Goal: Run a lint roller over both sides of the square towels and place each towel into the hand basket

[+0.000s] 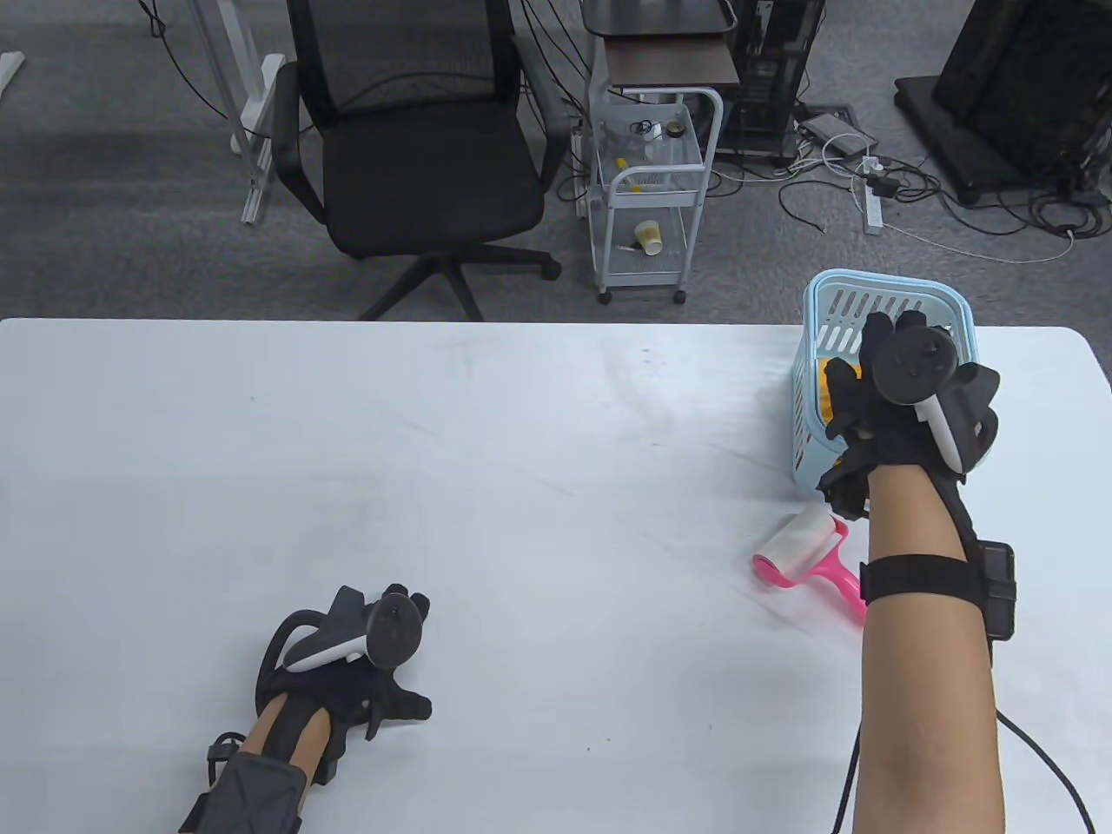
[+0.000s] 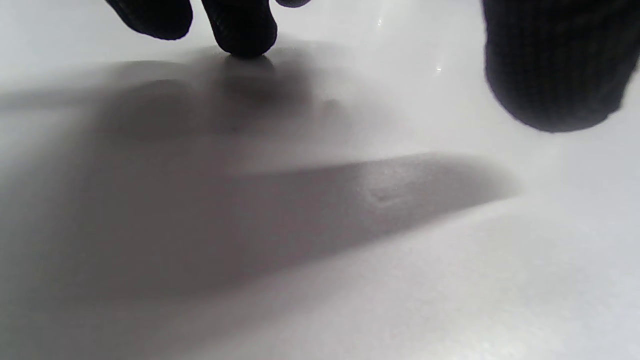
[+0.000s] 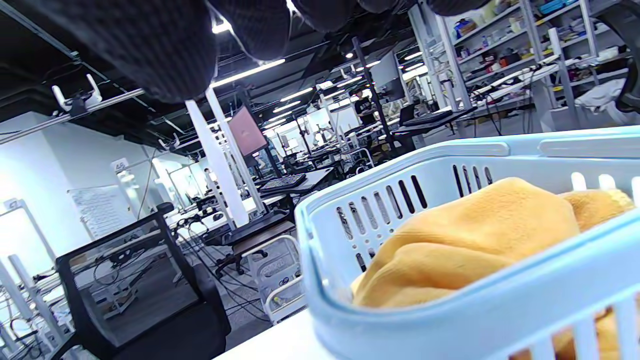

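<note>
Right hand (image 1: 903,382) over basket (image 1: 812,304); lint roller (image 1: 804,543) on table (image 1: 521,478).

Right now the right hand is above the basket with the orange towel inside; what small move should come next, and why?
Probably draw the right hand back from the blue basket. The orange towel already lies inside it and the fingers seem to hold nothing. No other towel shows on the table, and the pink lint roller lies beside the basket, so the work looks finished.

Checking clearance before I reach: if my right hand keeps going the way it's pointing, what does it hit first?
Probably the orange towel inside the light blue hand basket: the right hand points over it. Depth is unclear, so the far basket wall might come first.
</note>
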`<move>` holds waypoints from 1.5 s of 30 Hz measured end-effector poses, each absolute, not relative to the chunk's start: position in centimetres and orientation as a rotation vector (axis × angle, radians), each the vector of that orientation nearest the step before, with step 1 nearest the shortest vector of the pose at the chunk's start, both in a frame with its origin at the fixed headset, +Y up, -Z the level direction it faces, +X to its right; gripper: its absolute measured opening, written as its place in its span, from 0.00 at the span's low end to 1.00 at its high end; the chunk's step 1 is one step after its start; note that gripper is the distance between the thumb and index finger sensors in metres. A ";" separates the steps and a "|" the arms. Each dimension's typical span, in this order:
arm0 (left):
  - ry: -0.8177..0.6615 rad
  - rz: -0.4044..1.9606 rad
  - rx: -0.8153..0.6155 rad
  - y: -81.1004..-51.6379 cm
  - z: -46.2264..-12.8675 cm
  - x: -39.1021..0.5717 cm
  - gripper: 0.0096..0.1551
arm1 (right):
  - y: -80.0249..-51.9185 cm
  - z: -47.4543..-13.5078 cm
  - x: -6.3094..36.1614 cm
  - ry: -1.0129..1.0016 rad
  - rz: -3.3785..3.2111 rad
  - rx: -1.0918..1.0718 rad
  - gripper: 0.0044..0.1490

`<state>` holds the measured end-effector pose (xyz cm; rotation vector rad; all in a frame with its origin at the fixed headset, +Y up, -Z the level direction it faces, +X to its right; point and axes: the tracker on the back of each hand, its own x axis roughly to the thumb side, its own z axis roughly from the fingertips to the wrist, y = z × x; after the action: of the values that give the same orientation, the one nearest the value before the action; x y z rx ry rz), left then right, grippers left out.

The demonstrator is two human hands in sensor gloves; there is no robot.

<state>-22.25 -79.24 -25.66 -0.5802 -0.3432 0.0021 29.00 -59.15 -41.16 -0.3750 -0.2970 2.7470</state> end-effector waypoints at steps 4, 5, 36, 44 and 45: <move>-0.344 -0.008 -0.580 -79.2 -25.6 -22.1 0.67 | -59.5 -39.6 25.8 -0.283 2.803 -0.316 0.45; -0.345 -0.010 -0.580 -79.2 -25.6 -22.0 0.67 | -59.6 -39.3 25.2 -0.280 2.823 -0.306 0.44; -0.244 -0.029 -0.269 -72.4 -25.8 -19.0 0.52 | -72.4 -29.0 16.7 -0.339 3.009 0.086 0.40; -0.206 0.033 0.010 -67.5 -26.1 -13.6 0.45 | -72.1 -28.1 15.7 -0.363 2.993 0.173 0.40; -0.207 0.019 0.040 -67.6 -26.0 -13.1 0.44 | -72.1 -27.9 15.6 -0.356 2.986 0.184 0.40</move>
<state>-13.13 -67.62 -25.99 0.0404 -0.2067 0.0192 15.59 -72.12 -27.92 0.1842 -0.3558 2.9857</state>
